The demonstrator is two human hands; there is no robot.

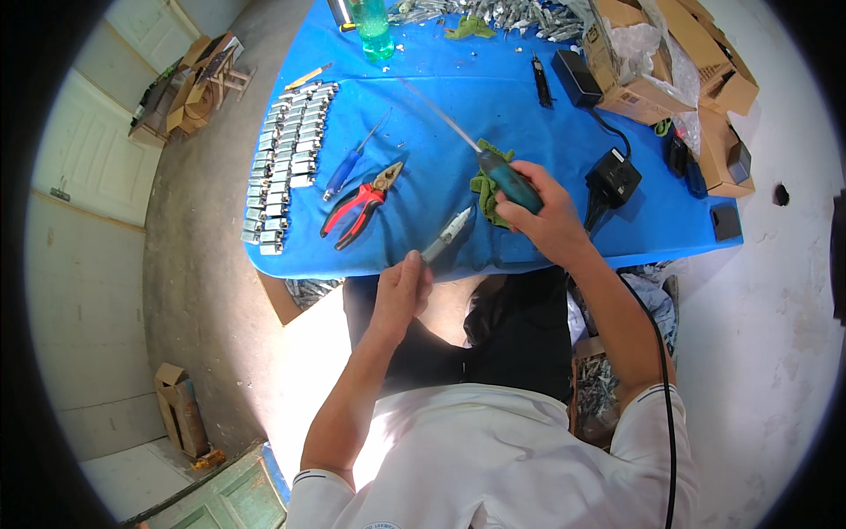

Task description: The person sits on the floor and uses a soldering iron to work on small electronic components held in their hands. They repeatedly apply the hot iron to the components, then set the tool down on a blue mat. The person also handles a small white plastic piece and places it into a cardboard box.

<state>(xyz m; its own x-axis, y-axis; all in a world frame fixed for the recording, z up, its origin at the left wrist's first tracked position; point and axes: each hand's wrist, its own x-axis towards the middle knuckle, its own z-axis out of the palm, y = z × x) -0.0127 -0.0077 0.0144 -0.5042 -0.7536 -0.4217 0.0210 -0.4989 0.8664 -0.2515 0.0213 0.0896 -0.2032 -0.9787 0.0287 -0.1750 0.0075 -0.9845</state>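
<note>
My left hand (407,286) grips a long grey metal piece (445,234) with a pale, pointed upper end, just over the table's front edge. My right hand (538,201) is closed round the teal handle of a long-shafted screwdriver (509,181), its shaft angled toward the upper left above a green cloth (483,187). Left of them lie red-and-black pliers (352,212), a blue-handled screwdriver (342,174) and several small metal pieces (276,189) lined up in columns.
The blue-covered table (405,132) holds a green bottle (374,33), heaped metal parts (480,12), a black power supply (577,78), a black device (615,176) and cardboard boxes (643,99). A black cable runs beside my right arm. More boxes (176,410) stand on the floor at left.
</note>
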